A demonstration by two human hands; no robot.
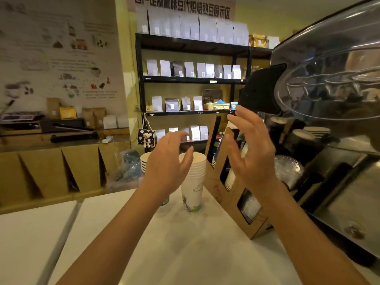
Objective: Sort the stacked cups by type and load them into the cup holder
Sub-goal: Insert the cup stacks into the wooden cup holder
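Here, both bare hands are raised above a white counter (185,243), and neither grips anything. The left hand (167,167) hangs with fingers spread and loosely curled, partly covering a stack of white paper cups with blue-striped rims (145,161) that stands behind it; the lower part of that stack is hidden by the wrist. Just to the right of this hand stands a second stack of white paper cups printed with a faint landscape drawing (193,182), upright on the counter, its open top near the left fingertips but apart from them. The right hand (250,153) is held higher, palm turned toward the left, fingers splayed wide, in front of a tall brown cardboard cup holder with cut-out windows (236,202) that leans back at the right side of the counter. Through the holder's windows show white paper cups in the middle section and clear plastic ones in the lowest; what fills the top section is hard to tell behind the fingers. Whether the right hand touches the holder cannot be told. Beyond the holder sits a stack of clear plastic lids (290,171), and behind everything stands a black metal shelf of pale coffee bags (191,77).
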